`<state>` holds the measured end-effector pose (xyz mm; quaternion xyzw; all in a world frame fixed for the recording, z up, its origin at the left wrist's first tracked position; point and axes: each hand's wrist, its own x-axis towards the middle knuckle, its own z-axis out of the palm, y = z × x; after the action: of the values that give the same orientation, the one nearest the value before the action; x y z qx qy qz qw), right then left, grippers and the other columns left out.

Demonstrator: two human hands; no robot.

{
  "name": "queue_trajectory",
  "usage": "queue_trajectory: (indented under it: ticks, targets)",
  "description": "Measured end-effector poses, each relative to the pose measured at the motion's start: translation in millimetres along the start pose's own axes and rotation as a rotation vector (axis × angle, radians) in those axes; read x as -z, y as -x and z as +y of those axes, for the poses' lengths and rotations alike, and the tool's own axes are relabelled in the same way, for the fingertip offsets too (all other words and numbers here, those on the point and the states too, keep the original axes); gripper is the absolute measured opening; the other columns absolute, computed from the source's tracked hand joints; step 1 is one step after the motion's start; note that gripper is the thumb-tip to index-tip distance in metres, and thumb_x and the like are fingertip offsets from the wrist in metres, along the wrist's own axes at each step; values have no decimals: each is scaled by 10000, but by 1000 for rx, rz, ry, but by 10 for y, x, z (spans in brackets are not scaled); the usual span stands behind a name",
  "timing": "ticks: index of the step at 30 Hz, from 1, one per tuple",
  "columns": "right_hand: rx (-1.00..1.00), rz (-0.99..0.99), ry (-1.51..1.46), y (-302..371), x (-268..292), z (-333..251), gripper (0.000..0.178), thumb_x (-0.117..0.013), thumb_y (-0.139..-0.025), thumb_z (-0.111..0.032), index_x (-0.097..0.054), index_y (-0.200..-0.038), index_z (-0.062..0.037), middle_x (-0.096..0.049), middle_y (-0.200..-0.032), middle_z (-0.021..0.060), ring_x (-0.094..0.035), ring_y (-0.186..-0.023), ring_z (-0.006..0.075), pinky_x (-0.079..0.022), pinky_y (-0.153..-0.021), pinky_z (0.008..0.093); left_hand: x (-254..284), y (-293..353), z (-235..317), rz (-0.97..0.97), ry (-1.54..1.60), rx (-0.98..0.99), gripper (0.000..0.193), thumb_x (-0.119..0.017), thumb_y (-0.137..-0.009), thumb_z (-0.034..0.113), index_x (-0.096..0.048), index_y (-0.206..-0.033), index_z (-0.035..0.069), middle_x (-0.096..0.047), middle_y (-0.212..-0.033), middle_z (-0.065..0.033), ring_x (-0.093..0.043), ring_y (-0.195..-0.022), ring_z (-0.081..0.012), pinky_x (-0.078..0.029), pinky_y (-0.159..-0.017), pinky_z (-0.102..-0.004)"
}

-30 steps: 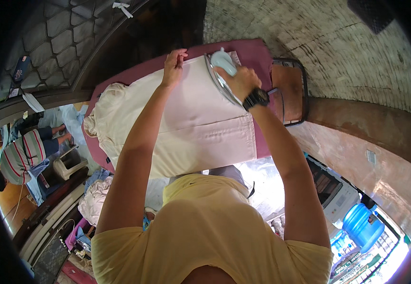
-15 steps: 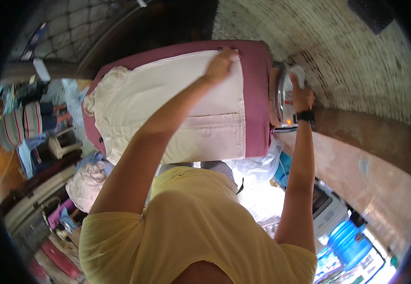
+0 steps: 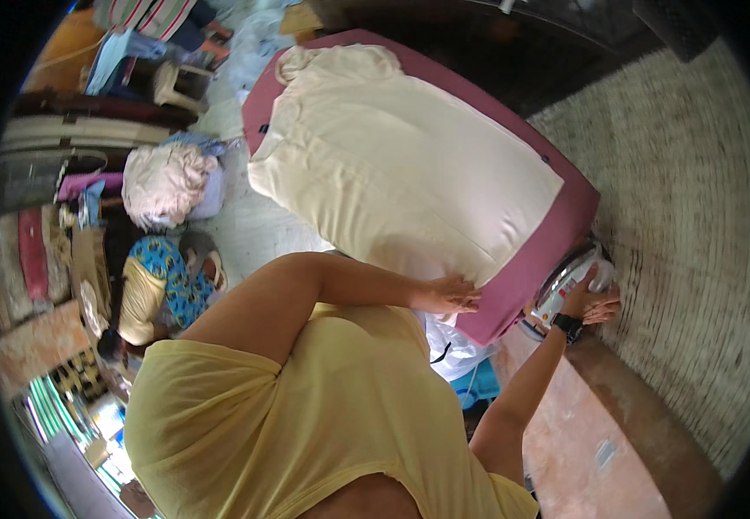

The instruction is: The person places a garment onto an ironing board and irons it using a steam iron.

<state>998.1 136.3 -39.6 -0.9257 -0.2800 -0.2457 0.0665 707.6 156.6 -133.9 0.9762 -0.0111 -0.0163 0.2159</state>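
Observation:
A cream garment (image 3: 392, 164) with short sleeves lies spread along a maroon-covered ironing board (image 3: 565, 201), its hem toward the right end. My left hand (image 3: 451, 296) is at the near corner of that hem, fingers bent and seeming to pinch the cloth. Beyond the board's right end stands a white and silver clothes iron (image 3: 558, 290). My right hand (image 3: 591, 301) is wrapped round its handle, which the palm and fingers mostly hide.
At left, a pile of pale clothes (image 3: 167, 180) sits near a small stool (image 3: 180, 86). A person in blue patterned shorts (image 3: 167, 275) is low down nearby, and another in striped clothing (image 3: 159, 17) is at top left. A textured wall (image 3: 686, 190) borders the right.
My left hand has come from the hem's far corner to its near corner. My right hand stays on the iron. The view has turned, so the board now slants down to the right.

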Motion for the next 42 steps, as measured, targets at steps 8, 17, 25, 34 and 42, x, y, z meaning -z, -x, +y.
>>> queue_trajectory:
  ticks: [8, 17, 25, 34, 42]
  targets:
    - [704, -263, -361, -424, -854, -1671, 512, -602, -912, -459, -562, -1212, -45, -586, -1196, 160, -517, -1139, 325, -411, -923, 454, 329, 362, 18, 102, 172, -60, 116, -540, -888, 226, -545, -883, 111, -559, -1003, -70, -529, -1027, -254, -443, -846, -421]
    - [186, -1426, -1150, -756, -617, -2101, 378, -631, -926, -248, -560, -1184, 19, -645, -1105, 147, -605, -1062, 202, -481, -911, 314, 886, 1421, -14, 512, 407, 175, 113, -604, -817, 106, -531, -847, 25, -531, -938, -146, -551, -905, -332, -465, -797, -435]
    - [158, -1336, -1891, -402, 2414, -2976, 255, -577, -970, -190, -554, -1148, -9, -616, -1118, 93, -601, -1021, 159, -479, -886, 298, 1727, 3246, 119, 1250, 329, 1090, 605, -673, -619, -120, -544, -1182, 63, -531, -1044, -125, -572, -925, -305, -494, -718, -361]
    - [422, -998, -2137, 36, 4056, -3602, 210, -589, -968, -206, -618, -1089, -36, -665, -1055, 57, -635, -954, 135, -511, -756, 267, 1739, 4956, -59, 1287, -199, 1263, 233, -609, -793, -15, -649, -1015, 48, -668, -910, -122, -591, -750, -280, -491, -692, -365]
    - [310, -782, -2226, -190, 4245, -2319, 326, -535, -992, -156, -541, -1255, 37, -609, -1217, 131, -570, -1137, 215, -443, -986, 341, 2429, 6006, 64, 1575, -107, 945, 164, -540, -981, 108, -645, -1075, 23, -666, -994, -36, -602, -936, -99, -474, -773, -246]
